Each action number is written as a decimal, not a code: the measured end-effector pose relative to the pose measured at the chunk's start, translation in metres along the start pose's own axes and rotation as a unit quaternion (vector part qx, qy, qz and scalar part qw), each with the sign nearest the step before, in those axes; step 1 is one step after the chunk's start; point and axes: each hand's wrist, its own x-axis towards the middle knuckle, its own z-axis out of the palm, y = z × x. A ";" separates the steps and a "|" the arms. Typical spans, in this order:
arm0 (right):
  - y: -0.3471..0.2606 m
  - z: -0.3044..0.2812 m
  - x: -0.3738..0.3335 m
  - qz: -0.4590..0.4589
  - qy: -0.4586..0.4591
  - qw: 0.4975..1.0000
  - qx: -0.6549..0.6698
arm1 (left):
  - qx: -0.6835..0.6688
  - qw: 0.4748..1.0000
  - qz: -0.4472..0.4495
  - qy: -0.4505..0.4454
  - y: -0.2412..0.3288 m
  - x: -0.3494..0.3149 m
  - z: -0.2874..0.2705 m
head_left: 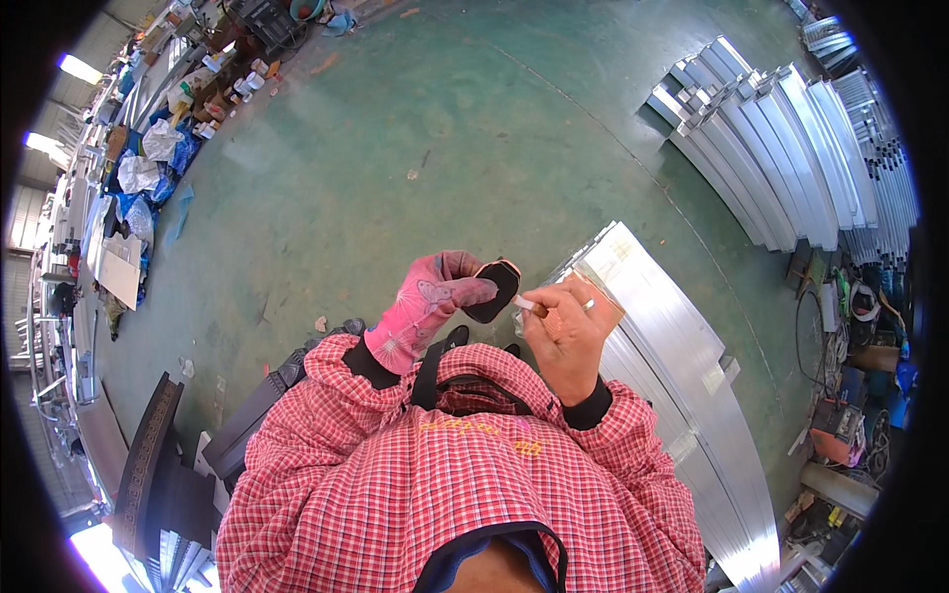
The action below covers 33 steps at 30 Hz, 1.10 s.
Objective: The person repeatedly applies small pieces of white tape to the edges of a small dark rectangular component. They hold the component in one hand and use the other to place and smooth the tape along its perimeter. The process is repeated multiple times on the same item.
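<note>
My left hand (425, 301), in a pink patterned glove, pinches a flat black piece (499, 289) with angled corners and a thin orange-brown edge. Close to its right side is my bare right hand (565, 341), fingers bent around a short white stick (531, 305). The stick's tip points at the black piece; whether the two touch, I cannot tell. A bit of white also shows between the right hand's fingers. Beyond these fingers an orange-brown flat piece (605, 308) lies on a stack of long silver metal profiles (657, 296).
More bundled silver profiles (761, 148) lie at the far right. Cables and a red-and-grey machine (837, 432) stand along the right edge. Plastic bags (138, 173) and clutter line the left. Dark panels (148, 474) are at lower left, over a green floor (376, 138).
</note>
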 end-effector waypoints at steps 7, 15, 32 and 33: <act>-0.007 -0.003 0.001 -0.034 0.006 0.999 -0.024 | 0.007 1.000 0.006 0.003 0.000 -0.001 0.000; 0.000 0.000 -0.001 -0.007 0.013 1.000 -0.014 | -0.004 1.000 0.003 -0.001 -0.002 0.000 -0.001; -0.007 0.000 -0.001 -0.009 0.015 1.000 -0.013 | -0.006 1.000 0.006 0.018 -0.004 -0.001 -0.001; -0.006 0.000 0.000 -0.013 0.017 1.000 -0.018 | -0.003 1.000 0.007 0.019 -0.003 -0.001 0.000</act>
